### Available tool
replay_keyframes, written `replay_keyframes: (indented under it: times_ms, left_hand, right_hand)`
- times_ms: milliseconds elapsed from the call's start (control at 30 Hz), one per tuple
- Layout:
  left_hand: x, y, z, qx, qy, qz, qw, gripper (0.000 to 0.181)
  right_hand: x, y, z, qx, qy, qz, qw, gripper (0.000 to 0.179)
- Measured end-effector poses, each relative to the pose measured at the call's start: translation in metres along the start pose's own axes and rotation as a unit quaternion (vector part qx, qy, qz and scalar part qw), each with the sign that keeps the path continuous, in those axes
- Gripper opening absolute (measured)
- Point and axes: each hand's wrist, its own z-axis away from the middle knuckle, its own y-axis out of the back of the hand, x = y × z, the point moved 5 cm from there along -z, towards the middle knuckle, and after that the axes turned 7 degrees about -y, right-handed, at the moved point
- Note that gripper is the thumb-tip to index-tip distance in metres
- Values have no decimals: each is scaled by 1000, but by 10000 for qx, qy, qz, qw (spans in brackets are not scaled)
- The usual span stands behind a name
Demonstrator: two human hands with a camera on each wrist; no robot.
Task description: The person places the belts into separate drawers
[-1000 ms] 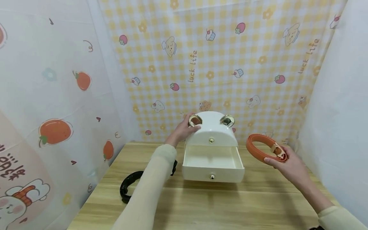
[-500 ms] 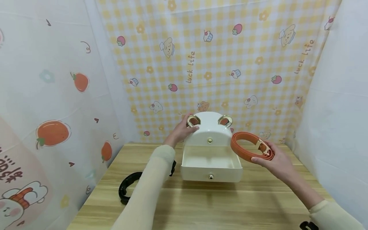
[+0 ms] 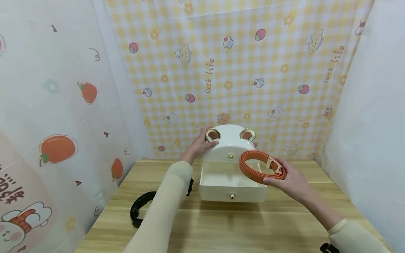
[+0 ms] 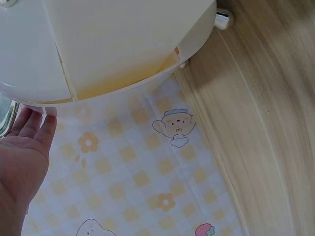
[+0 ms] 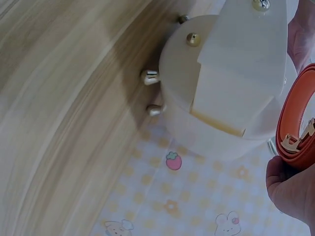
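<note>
A white drawer box (image 3: 232, 133) with a rounded top and two gold ring-shaped ears stands on the table. Its lower drawer (image 3: 218, 194), with a gold knob, is pulled out and shows a bare inside. My left hand (image 3: 198, 147) grips the box's upper left side by the ear, thumb in front and fingers behind; the left wrist view has these fingers (image 4: 33, 125) at the back rim. In my right hand (image 3: 294, 182) is a coiled orange belt (image 3: 251, 173) with a gold buckle, pinched at the buckle side. The coil overlaps the open drawer's right part in the head view.
A black curved band (image 3: 136, 211) lies on the wooden table (image 3: 234, 228) at the left, partly hidden by the left sleeve. Yellow checked cloth (image 3: 234, 63) hangs behind the box, and pale cloths hang at both sides.
My right hand has carried the belt leftward, from right of the box to over the open drawer's right part. My left hand keeps its place on the box.
</note>
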Motion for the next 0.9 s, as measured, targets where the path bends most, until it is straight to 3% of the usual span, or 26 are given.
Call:
replay_keyframes:
  times_ms: [433,900]
  left_hand:
    - [1,2,-2,99,1,-90,9999,71]
    - [-1,0,-1,47,87,-100,9999,71]
  right_hand:
    - [-22,-17,-4,-229,280,-245,9990,81]
    - [-22,-42,-9,-452,286,-428,9976,82]
